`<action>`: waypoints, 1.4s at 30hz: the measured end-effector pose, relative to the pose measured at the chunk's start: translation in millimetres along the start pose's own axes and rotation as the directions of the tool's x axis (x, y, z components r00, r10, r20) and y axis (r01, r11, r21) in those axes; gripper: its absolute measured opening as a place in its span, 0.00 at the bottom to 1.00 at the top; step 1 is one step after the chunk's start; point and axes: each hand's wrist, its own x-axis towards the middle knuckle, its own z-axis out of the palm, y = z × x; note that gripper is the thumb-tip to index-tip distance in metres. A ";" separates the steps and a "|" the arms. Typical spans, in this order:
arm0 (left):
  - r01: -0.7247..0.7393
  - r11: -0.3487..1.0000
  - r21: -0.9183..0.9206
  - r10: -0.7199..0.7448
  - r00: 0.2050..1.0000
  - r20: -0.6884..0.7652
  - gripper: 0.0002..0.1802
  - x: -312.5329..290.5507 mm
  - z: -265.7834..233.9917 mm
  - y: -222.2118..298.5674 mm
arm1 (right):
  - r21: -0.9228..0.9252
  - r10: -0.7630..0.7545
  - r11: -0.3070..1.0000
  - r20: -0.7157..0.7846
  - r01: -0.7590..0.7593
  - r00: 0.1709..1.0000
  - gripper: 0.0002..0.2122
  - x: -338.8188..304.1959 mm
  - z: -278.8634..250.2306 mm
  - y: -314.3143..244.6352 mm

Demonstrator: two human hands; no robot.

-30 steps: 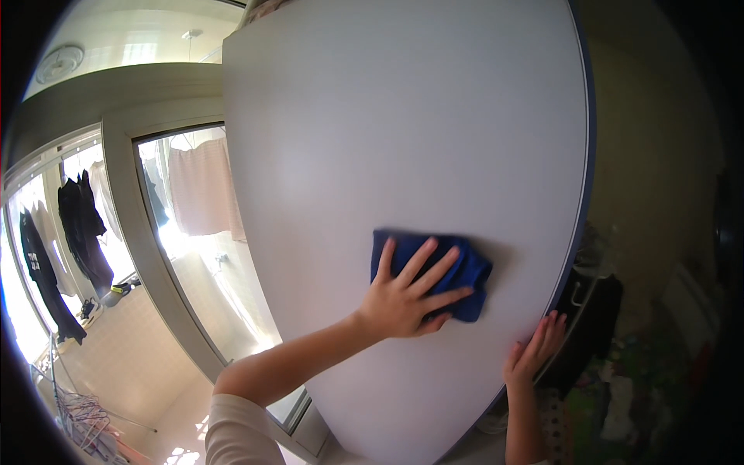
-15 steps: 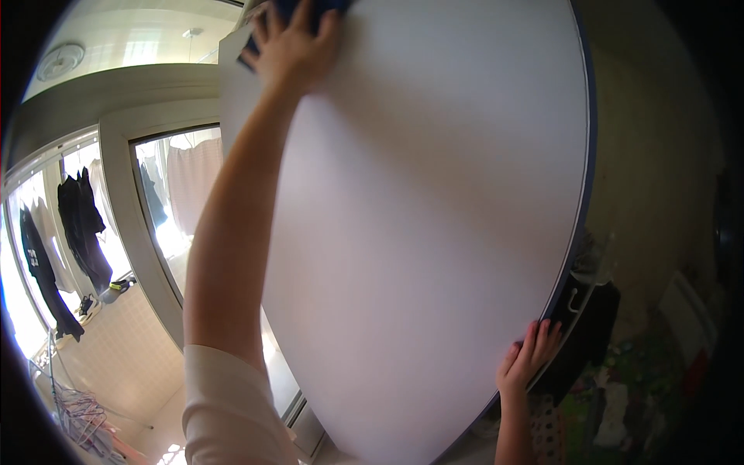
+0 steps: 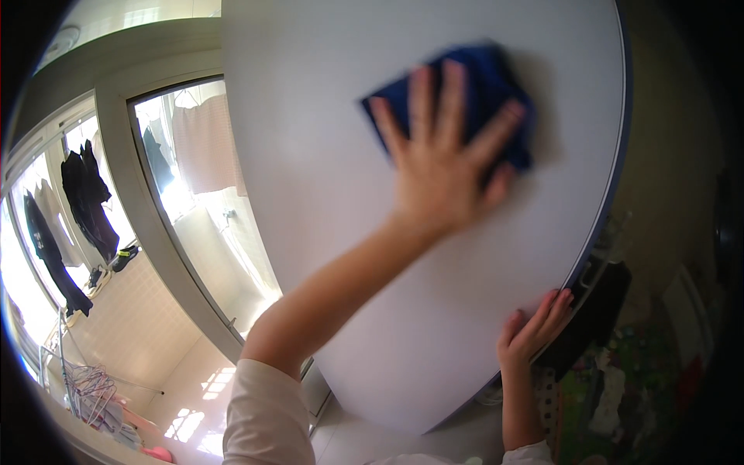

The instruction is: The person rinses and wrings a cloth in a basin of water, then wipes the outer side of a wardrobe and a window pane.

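A large white door-like panel (image 3: 341, 287) with a dark blue edge stands in front of me. High on its face my left hand (image 3: 442, 178) holds a dark blue cloth (image 3: 490, 74) pressed against the surface, the fingers spread across it. Cloth and fingers are slightly blurred by motion. Lower down, my right hand (image 3: 531, 333) grips the panel's right edge, thumb on the white face and fingers along the rim; the fingertips are partly hidden at the edge.
To the left is a framed glass door (image 3: 194, 178) beside a bright tiled balcony, with dark clothes (image 3: 87, 198) hanging at the window. Several hangers (image 3: 89, 387) are bunched at lower left. A dim area with a patterned green mat (image 3: 577, 411) lies beyond the panel's right edge.
My left hand has swept the blue cloth down and to the right across the panel. My right hand stays at the edge. The view has shifted somewhat.
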 end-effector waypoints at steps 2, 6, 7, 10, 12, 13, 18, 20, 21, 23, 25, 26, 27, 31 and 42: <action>-0.255 0.947 -0.194 0.270 0.961 0.055 0.37 -19.2 9.7 42.2 | -0.008 0.077 0.997 -0.014 -0.077 0.997 0.31 4.2 -3.3 -10.4; -0.358 0.893 -0.273 0.389 0.919 0.068 0.32 -25.8 7.2 37.5 | -0.004 0.069 0.998 -0.012 -0.069 0.998 0.30 1.2 -8.8 -1.8; -0.295 0.938 -0.179 0.308 0.950 0.045 0.32 -23.5 4.0 23.7 | 0.030 0.053 0.998 -0.015 -0.053 0.998 0.29 -2.3 -8.4 3.9; -0.005 0.999 0.048 0.007 0.999 -0.041 0.34 -15.3 -13.6 -47.0 | 0.053 0.011 0.999 -0.028 -0.009 1.000 0.30 -6.3 -6.5 10.0; 0.192 0.961 0.201 -0.161 0.974 -0.162 0.36 -25.1 -18.7 -109.9 | 0.075 0.007 0.997 -0.015 -0.006 1.000 0.30 -4.7 -10.9 8.4; 0.298 0.929 0.222 -0.253 0.945 -0.207 0.35 -36.6 -28.6 -145.6 | 0.112 0.003 0.994 -0.021 -0.001 1.000 0.30 -1.1 -9.2 2.9; 0.736 0.663 0.136 -0.699 0.674 -0.240 0.32 -109.2 -26.6 -203.3 | 0.113 0.004 0.994 -0.027 -0.001 1.000 0.31 4.1 -3.0 -11.8; 0.673 0.706 0.222 -0.632 0.739 -0.233 0.33 -134.3 -11.0 -171.3 | 0.104 0.003 0.995 -0.023 -0.001 1.000 0.31 6.2 -1.9 -16.4; 0.610 0.756 0.236 -0.584 0.792 -0.178 0.34 -145.4 -0.8 -142.7 | 0.095 0.001 0.996 -0.043 0.003 0.999 0.31 6.0 -2.0 -13.2; 0.505 0.848 0.161 -0.508 0.861 -0.029 0.39 -159.4 11.0 -65.2 | 0.078 -0.005 0.997 -0.045 0.009 0.999 0.30 2.7 -0.4 -3.4; 0.431 0.902 0.017 -0.429 0.890 0.157 0.39 -179.5 8.3 8.0 | 0.128 -0.007 0.992 -0.090 0.019 0.996 0.29 2.1 2.9 -1.8; 0.359 0.928 -0.102 -0.336 0.923 0.186 0.36 -198.1 10.3 40.2 | 0.133 -0.014 0.991 -0.077 0.024 0.997 0.29 3.2 0.9 -2.5; 0.258 0.955 -0.143 -0.233 0.957 0.171 0.32 -218.0 19.6 68.1 | 0.138 -0.007 0.990 -0.065 0.016 0.998 0.29 5.1 -2.6 -2.7; 0.118 0.968 -0.222 -0.083 0.983 0.162 0.21 -260.8 31.4 79.2 | 0.192 -0.042 0.980 -0.074 0.055 0.996 0.27 9.6 -0.6 -2.7; 0.724 0.683 0.099 -0.718 0.690 -0.095 0.34 -346.7 0.5 -140.3 | 0.170 -0.072 0.982 -0.059 0.081 0.996 0.29 10.7 3.0 -10.1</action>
